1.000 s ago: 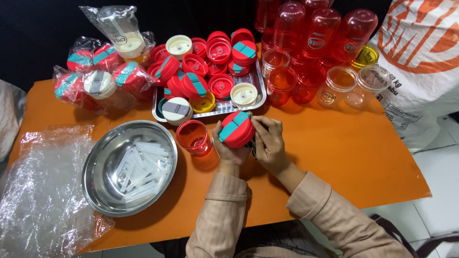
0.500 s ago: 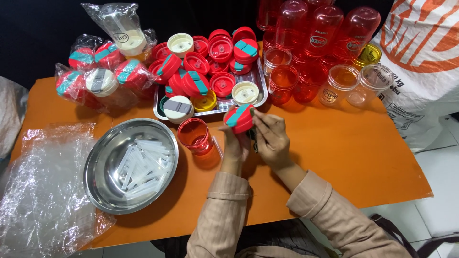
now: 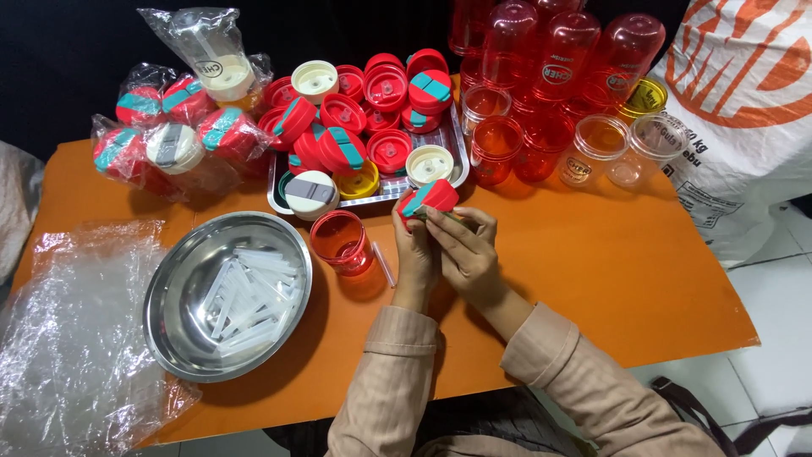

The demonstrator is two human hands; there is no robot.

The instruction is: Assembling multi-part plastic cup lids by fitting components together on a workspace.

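Both my hands hold one red lid with a teal flap [image 3: 430, 199] just in front of the steel tray [image 3: 279, 201]. My left hand [image 3: 414, 254] grips it from below and the left. My right hand [image 3: 465, 250] pinches its right side with fingertips on the rim. A red clear cup [image 3: 340, 241] stands upright just left of my hands, and a short clear straw [image 3: 384, 265] lies on the orange table [image 3: 592, 279] between the cup and my left wrist.
The tray holds several red, cream and yellow lids. A round steel bowl [image 3: 169, 326] with clear straws sits at left, beside loose plastic bags [image 3: 72, 338]. Bagged lids [image 3: 173, 140] lie at back left, red and clear cups [image 3: 550, 76] at back right, a printed sack [image 3: 744, 110] far right.
My hands have lifted the red lid slightly toward the tray and turned it, so its edge now faces up. The right fingers shifted onto its rim.
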